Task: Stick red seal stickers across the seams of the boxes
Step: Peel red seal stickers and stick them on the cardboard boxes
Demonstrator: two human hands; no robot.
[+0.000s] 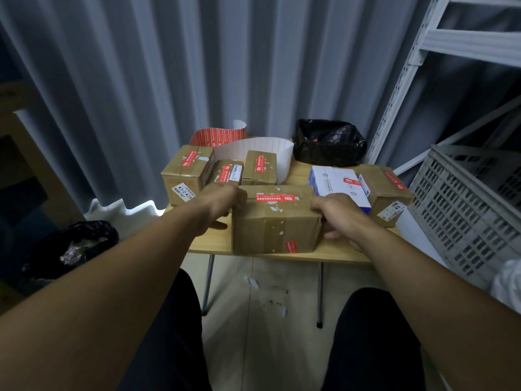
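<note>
1. On the table's [209, 244] near edge, 6 o'clock, sits the front box [275, 225]: brown cardboard, taped shut, contents unseen. I see one red seal sticker [275, 197] lying across its top seam and a second sticker [291, 246] low on the near face.
2. Left hand [222, 204] grips the box's 9 o'clock end, fingers curled over the top corner, thumb lower by the side. Right hand [338, 214] holds the 3 o'clock end, fingers curled on the edge, thumb low.
3. Other boxes, all closed: tall box [184, 176] at 10 o'clock, two small boxes [227, 172] [259, 166] at 11 to 12, white-blue box [335, 179] at 2, brown box [386, 193] at 3. Each carries a red sticker.
4. Sticker strip [217, 136] stands at the far edge, 12 o'clock; its white backing [253, 148] loops round the small boxes.
5. Black bag [328, 142] at 1 o'clock, mouth open, with a red speck inside; I cannot tell what it is. Floor bag [70, 249] at 8 o'clock holds pale crumpled scraps. Grey crate [465, 210] at 3 to 4 o'clock; its inside is hidden.
6. Room: bare wood only at the near-left corner and a thin strip near-right. The crate crowds the table's right edge, with the shelf frame [408, 80] behind it.
7. Both hands' fingertips are hidden behind the box; label text is blurred; the crate is cut off at the right.
</note>
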